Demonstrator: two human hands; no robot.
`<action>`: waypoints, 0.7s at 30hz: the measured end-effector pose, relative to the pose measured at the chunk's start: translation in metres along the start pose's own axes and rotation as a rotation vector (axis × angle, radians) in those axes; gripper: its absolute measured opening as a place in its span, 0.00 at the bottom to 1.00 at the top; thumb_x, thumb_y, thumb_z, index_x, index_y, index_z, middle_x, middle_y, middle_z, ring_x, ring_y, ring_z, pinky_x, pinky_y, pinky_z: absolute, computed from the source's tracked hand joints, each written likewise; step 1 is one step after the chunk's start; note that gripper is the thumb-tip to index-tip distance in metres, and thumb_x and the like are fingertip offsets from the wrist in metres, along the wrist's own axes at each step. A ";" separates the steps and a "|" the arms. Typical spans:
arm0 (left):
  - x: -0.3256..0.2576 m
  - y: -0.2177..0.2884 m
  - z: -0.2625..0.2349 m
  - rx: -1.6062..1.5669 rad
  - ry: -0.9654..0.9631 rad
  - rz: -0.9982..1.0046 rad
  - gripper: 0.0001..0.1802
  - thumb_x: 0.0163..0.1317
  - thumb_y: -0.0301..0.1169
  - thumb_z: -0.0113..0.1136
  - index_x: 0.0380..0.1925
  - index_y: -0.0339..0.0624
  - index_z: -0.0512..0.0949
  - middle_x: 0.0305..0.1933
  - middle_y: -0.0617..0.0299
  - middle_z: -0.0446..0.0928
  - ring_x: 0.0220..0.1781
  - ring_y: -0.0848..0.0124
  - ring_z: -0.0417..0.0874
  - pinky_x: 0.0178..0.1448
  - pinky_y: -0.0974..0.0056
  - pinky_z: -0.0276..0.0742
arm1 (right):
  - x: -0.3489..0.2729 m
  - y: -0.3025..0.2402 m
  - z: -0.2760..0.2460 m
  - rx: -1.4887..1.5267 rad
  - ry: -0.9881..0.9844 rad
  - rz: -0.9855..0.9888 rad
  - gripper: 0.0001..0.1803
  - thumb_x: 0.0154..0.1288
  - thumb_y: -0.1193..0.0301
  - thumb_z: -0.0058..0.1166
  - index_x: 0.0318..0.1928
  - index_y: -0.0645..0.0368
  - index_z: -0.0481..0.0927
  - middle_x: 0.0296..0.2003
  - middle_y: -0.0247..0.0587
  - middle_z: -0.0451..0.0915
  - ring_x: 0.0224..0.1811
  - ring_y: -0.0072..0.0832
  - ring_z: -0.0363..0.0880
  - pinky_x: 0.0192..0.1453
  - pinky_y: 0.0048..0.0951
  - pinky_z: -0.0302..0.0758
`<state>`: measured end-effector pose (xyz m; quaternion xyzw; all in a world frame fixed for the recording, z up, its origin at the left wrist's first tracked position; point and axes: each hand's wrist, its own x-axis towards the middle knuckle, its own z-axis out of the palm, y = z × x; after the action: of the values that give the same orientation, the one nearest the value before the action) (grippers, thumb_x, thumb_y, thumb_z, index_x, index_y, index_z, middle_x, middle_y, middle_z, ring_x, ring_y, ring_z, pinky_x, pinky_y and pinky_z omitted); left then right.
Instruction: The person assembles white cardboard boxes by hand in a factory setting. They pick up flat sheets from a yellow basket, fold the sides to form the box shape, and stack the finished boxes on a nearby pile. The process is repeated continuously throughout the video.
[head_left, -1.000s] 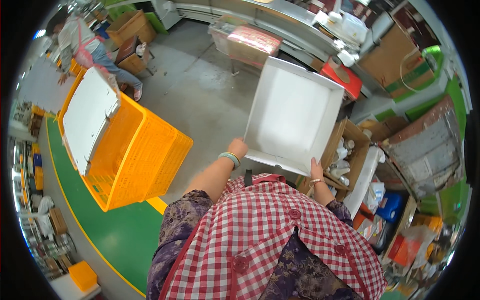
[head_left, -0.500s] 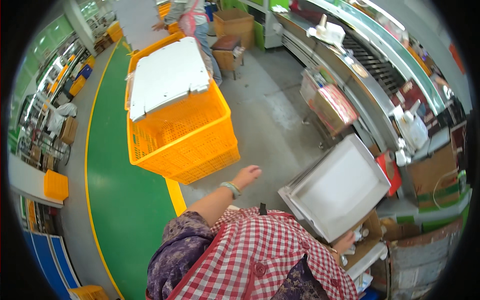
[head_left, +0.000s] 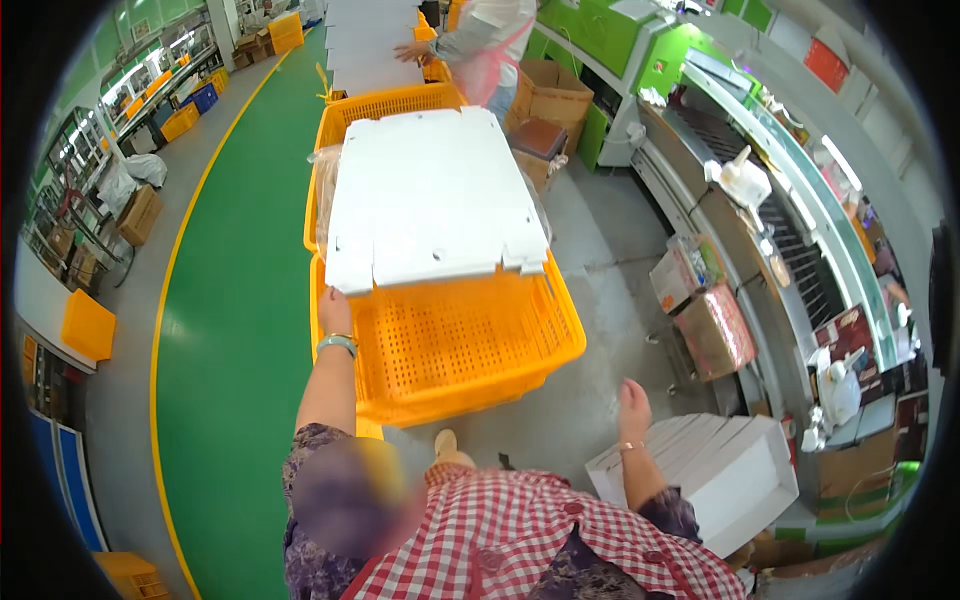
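Note:
A stack of flat white cardboard sheets (head_left: 435, 195) with notched edges lies across a yellow perforated plastic crate (head_left: 450, 350). At the stack's near left corner, my left hand (head_left: 335, 312) has its fingers closed on the cardboard edge; the fingertips are partly hidden. My right hand (head_left: 633, 405) hangs over the grey floor to the right of the crate, holding nothing, its fingers loosely apart. Below it, beside my right forearm, a pile of white box trays (head_left: 710, 470) stands tilted.
Beyond the crate, another person (head_left: 480, 45) reaches toward a tall white stack (head_left: 370, 50). A machine with a slatted conveyor (head_left: 790, 225) runs along the right, with cartons (head_left: 715, 330) beside it. On the left lies a green walkway (head_left: 240, 300) edged in yellow.
My view has shifted toward the crate. My left hand has reached forward to the cardboard corner. My right hand has come away from the box trays and risen beside them.

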<state>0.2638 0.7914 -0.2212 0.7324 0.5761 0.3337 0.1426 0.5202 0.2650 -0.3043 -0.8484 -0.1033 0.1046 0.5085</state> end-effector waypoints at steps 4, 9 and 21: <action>0.048 0.001 -0.012 0.084 -0.118 -0.148 0.17 0.59 0.34 0.51 0.35 0.26 0.75 0.41 0.36 0.76 0.41 0.42 0.78 0.46 0.48 0.74 | 0.113 -0.071 0.130 -0.201 -0.136 -0.116 0.26 0.67 0.56 0.47 0.55 0.63 0.73 0.51 0.56 0.76 0.56 0.49 0.72 0.60 0.42 0.67; 0.076 -0.027 0.018 0.242 -0.093 -0.186 0.21 0.56 0.37 0.57 0.38 0.26 0.74 0.41 0.33 0.74 0.44 0.40 0.76 0.51 0.47 0.72 | 0.203 -0.115 0.240 -0.283 -0.139 -0.240 0.30 0.65 0.54 0.48 0.57 0.67 0.69 0.54 0.62 0.72 0.57 0.54 0.69 0.61 0.45 0.67; 0.084 -0.039 0.001 0.216 -0.301 -0.239 0.29 0.56 0.42 0.56 0.51 0.28 0.71 0.60 0.38 0.64 0.61 0.44 0.63 0.66 0.50 0.59 | 0.234 -0.147 0.314 -0.371 -0.137 0.006 0.31 0.60 0.53 0.53 0.55 0.65 0.72 0.51 0.61 0.73 0.55 0.53 0.71 0.60 0.45 0.68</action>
<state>0.2450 0.8821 -0.2179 0.7113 0.6635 0.1376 0.1865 0.6450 0.6628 -0.3355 -0.9188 -0.1528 0.1426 0.3349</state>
